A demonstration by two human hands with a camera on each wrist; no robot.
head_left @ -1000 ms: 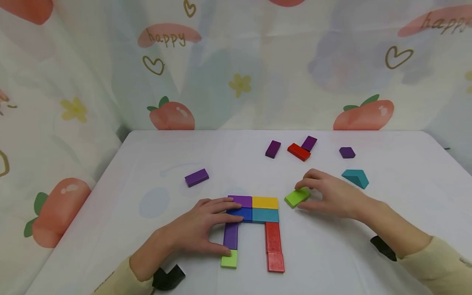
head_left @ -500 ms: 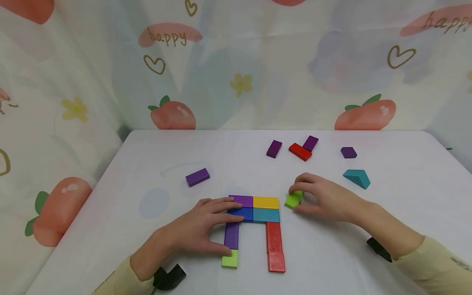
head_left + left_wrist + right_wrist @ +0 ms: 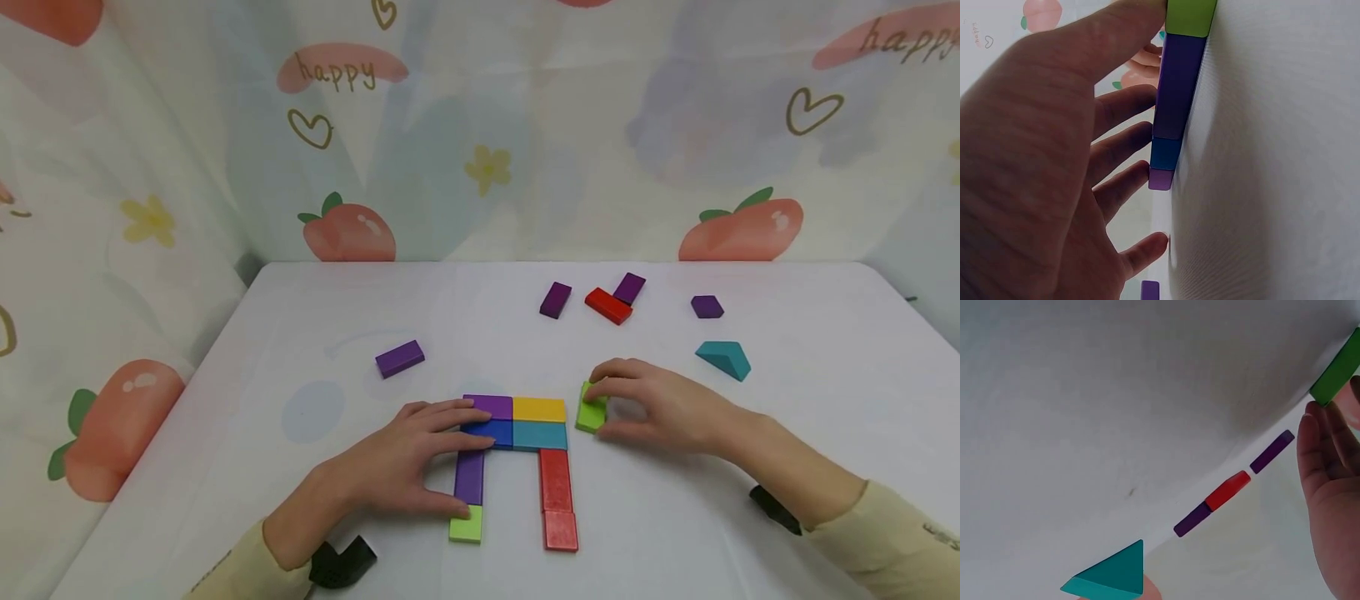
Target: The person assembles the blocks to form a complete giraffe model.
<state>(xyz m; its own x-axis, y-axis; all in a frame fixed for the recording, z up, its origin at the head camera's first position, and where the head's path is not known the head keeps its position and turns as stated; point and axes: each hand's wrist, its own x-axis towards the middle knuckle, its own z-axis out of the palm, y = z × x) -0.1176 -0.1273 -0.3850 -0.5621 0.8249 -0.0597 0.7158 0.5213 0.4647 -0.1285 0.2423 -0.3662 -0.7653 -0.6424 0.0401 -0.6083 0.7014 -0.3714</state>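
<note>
Flat coloured blocks lie edge to edge in an arch shape. Its top has a purple block (image 3: 497,406), a yellow block (image 3: 538,409), a blue block (image 3: 504,434) and a teal block (image 3: 540,436). A purple block (image 3: 469,479) above a small green block (image 3: 466,532) makes the left leg; two red blocks (image 3: 556,479) make the right one. My left hand (image 3: 397,458) rests on the left side, fingers extended over the top blocks, thumb on the small green one. Just right of the yellow block, my right hand (image 3: 660,406) holds a lime-green block (image 3: 588,414) between thumb and fingers.
Behind the arch lies a loose purple block (image 3: 400,359). Farther back are a dark purple block (image 3: 556,300), a red block (image 3: 608,306) touching another purple block (image 3: 630,287), and a purple piece (image 3: 707,307). A teal triangular block (image 3: 724,359) lies beyond my right hand.
My right hand has shifted slightly left and turned the lime-green block from slanted to nearly upright in the head view, alongside the arch. My left hand has stayed in place.
</note>
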